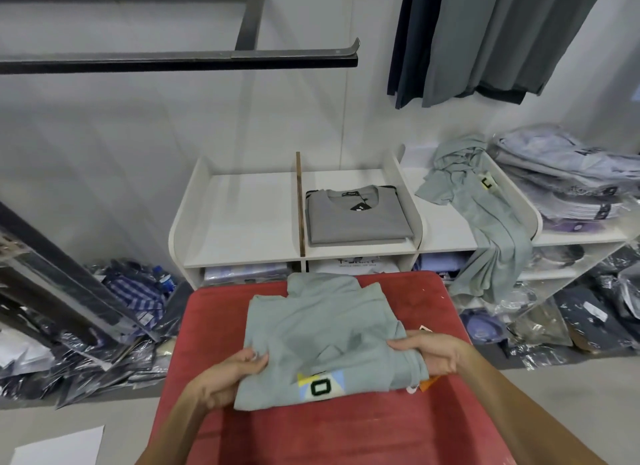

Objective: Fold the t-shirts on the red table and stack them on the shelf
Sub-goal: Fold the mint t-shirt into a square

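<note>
A pale green t-shirt (322, 329) with a yellow, blue and black "0" print lies partly folded on the red table (433, 426). My left hand (230, 374) grips its left edge, thumb on top. My right hand (429, 355) grips the bunched right edge, with an orange tag poking out below it. Behind the table stands a white shelf (242, 218); a folded grey t-shirt (356, 218) lies in its middle compartment. Another pale green t-shirt (485, 218) hangs unfolded over the shelf's right divider.
Bagged shirts (571, 173) are stacked on the shelf's right end, and more fill the lower compartments. Plastic-wrapped clothes (104, 326) cover the floor on both sides. Dark garments (485, 38) hang top right. A black rail (180, 57) juts out top left.
</note>
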